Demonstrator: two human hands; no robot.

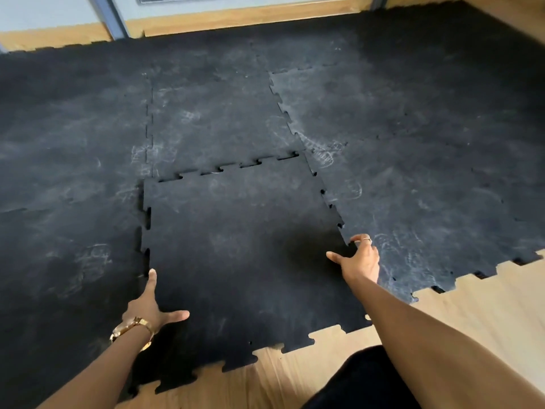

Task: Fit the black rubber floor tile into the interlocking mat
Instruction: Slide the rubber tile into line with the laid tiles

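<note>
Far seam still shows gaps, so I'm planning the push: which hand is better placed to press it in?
Probably right hand: it sits farther up the tile than left hand.

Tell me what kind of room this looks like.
Probably a home gym or workout room being set up: scuffed interlocking rubber mat spread over a wood floor, with a loose tile going in.

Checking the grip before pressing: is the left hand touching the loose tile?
Touching: the head view shows the left hand lying flat on the tile at its left edge.
</note>
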